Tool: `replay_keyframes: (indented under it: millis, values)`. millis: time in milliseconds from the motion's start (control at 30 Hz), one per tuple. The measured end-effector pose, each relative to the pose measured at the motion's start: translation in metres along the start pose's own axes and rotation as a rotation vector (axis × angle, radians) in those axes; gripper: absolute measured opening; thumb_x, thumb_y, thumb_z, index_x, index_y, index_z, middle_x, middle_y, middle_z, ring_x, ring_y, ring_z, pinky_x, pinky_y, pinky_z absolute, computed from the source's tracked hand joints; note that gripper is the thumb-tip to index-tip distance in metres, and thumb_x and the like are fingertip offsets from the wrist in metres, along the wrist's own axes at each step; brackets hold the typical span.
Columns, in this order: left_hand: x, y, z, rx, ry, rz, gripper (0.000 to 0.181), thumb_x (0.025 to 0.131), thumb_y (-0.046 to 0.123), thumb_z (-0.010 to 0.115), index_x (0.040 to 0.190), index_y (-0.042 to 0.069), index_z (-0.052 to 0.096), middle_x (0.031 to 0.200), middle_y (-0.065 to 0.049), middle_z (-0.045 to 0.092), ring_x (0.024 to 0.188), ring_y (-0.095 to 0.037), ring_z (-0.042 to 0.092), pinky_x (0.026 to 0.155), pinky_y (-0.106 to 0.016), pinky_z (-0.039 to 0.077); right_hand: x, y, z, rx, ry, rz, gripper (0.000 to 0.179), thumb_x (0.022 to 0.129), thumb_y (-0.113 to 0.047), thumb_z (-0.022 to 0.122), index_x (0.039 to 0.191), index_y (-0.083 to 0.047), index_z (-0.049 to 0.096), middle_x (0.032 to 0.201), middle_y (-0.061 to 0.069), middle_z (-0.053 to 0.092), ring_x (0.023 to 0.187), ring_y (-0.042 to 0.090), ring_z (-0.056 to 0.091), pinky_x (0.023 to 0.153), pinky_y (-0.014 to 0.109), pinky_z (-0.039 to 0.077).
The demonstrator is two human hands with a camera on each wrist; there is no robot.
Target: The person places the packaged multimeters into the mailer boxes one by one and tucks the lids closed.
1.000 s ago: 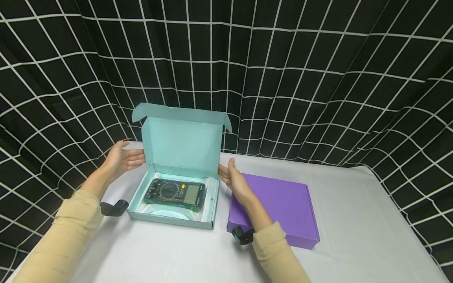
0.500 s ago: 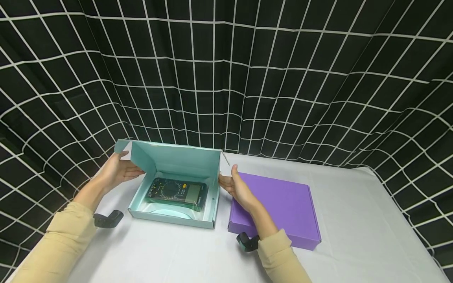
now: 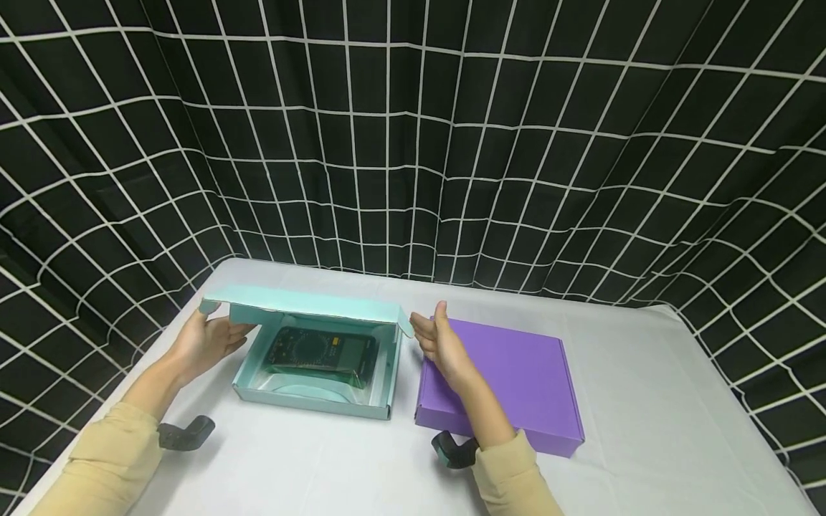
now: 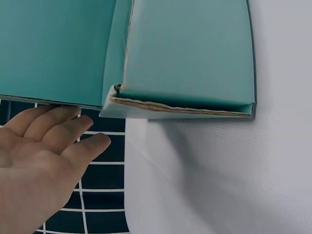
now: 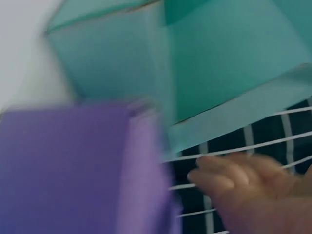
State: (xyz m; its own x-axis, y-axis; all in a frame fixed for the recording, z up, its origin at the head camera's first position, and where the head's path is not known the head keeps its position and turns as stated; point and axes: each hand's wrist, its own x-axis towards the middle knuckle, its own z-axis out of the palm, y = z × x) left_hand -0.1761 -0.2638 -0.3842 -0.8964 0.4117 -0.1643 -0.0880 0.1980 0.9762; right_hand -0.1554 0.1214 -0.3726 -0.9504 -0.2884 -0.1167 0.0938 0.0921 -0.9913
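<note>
A light teal cardboard box [image 3: 312, 407] lies on the table with its hinged lid [image 3: 310, 301] tipped forward, partly lowered over it. Inside rests a black multimeter [image 3: 323, 356] with a dial and a grey display, shaded by the lid. My left hand [image 3: 208, 342] is at the lid's left end, thumb by the corner flap and fingers extended; in the left wrist view its fingertips [image 4: 101, 141] are right at the lid's edge. Just right of the lid's right flap [image 3: 404, 324] is my right hand [image 3: 447, 350], fingers extended, holding nothing.
A closed purple box [image 3: 510, 380] lies right of the teal one, partly under my right forearm. Both stand on a white-covered table [image 3: 658, 401]. A black curtain [image 3: 413, 143] with a white grid surrounds the back and sides.
The teal lid has swung from upright forward and down over the multimeter. My left hand has moved down and left with it; my right hand has shifted slightly right, away from the box.
</note>
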Motion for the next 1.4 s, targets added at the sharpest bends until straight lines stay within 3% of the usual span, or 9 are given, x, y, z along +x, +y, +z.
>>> replay_keyframes:
  millis: [100,200,333,500,633,900,1167,1300,1400]
  values:
    - [-0.001,0.005,-0.004,-0.038,0.056,-0.018,0.091,0.093,0.058,-0.011,0.146,-0.016,-0.007,0.15,-0.038,-0.009,0.14,-0.052,-0.009,0.114,-0.059,-0.004,-0.009,-0.018,-0.001,0.075,0.065,-0.018,0.083,0.102,-0.055,0.005,0.145,0.011,0.031,0.15,0.026,0.033,0.139,0.035,0.033,0.116,0.05,0.019]
    - [-0.006,0.024,-0.01,-0.028,0.208,-0.034,0.084,0.097,0.051,-0.007,0.147,-0.016,0.001,0.151,-0.038,0.0,0.141,-0.05,-0.003,0.116,-0.055,-0.001,-0.021,-0.039,0.0,0.101,0.092,-0.05,0.079,0.104,-0.052,0.011,0.143,0.011,0.036,0.147,0.024,0.04,0.136,0.033,0.039,0.115,0.048,0.024]
    - [-0.02,0.058,-0.01,0.124,0.385,-0.055,0.079,0.101,0.046,-0.001,0.146,-0.014,0.021,0.149,-0.034,0.021,0.14,-0.051,0.014,0.117,-0.054,0.012,-0.036,-0.059,0.003,0.103,0.104,-0.09,0.08,0.103,-0.054,0.013,0.141,0.01,0.042,0.143,0.022,0.046,0.132,0.031,0.045,0.113,0.047,0.029]
    - [-0.027,0.07,0.001,0.255,0.334,-0.083,0.086,0.1,0.051,-0.002,0.143,-0.019,0.024,0.143,-0.039,0.029,0.135,-0.055,0.023,0.111,-0.063,0.018,-0.042,-0.063,0.011,0.062,0.071,-0.069,0.085,0.101,-0.06,0.01,0.143,0.008,0.04,0.146,0.02,0.043,0.134,0.032,0.042,0.114,0.048,0.026]
    - [-0.03,0.065,0.008,0.267,0.261,-0.085,0.09,0.098,0.053,-0.004,0.143,-0.021,0.02,0.142,-0.041,0.027,0.134,-0.058,0.021,0.109,-0.068,0.016,-0.04,-0.058,0.017,0.028,0.019,-0.043,0.093,0.097,-0.067,0.006,0.146,0.006,0.037,0.15,0.02,0.037,0.137,0.037,0.035,0.116,0.048,0.021]
    - [-0.037,0.049,0.01,0.234,0.254,-0.084,0.087,0.099,0.052,-0.002,0.145,-0.018,0.021,0.142,-0.041,0.027,0.135,-0.059,0.018,0.108,-0.071,0.009,-0.042,-0.044,0.023,0.023,-0.003,-0.043,0.096,0.095,-0.067,0.001,0.144,0.007,0.038,0.146,0.021,0.042,0.135,0.036,0.038,0.117,0.049,0.02]
    - [-0.049,0.008,0.015,0.238,0.294,0.065,0.081,0.102,0.045,0.004,0.139,-0.022,0.029,0.145,-0.04,0.027,0.136,-0.057,0.015,0.109,-0.07,0.007,-0.055,-0.02,0.033,-0.046,0.035,-0.11,0.091,0.098,-0.059,-0.005,0.143,0.005,0.042,0.145,0.02,0.043,0.136,0.039,0.034,0.115,0.053,0.021]
    - [-0.054,-0.016,0.012,0.189,0.288,0.1,0.075,0.103,0.042,0.008,0.142,-0.02,0.026,0.141,0.001,0.051,0.143,-0.016,0.028,0.112,-0.066,0.007,-0.061,-0.006,0.037,-0.102,0.044,-0.148,0.086,0.1,-0.053,-0.005,0.141,0.003,0.046,0.146,0.019,0.04,0.137,0.041,0.031,0.114,0.057,0.02]
    - [-0.054,-0.029,0.009,0.133,0.251,0.116,0.072,0.105,0.04,0.009,0.143,-0.018,0.026,0.121,0.032,0.048,0.12,0.015,0.036,0.118,-0.034,0.02,-0.065,0.003,0.038,-0.124,0.051,-0.16,0.082,0.102,-0.05,-0.003,0.14,0.002,0.048,0.146,0.02,0.04,0.139,0.04,0.03,0.113,0.059,0.02]
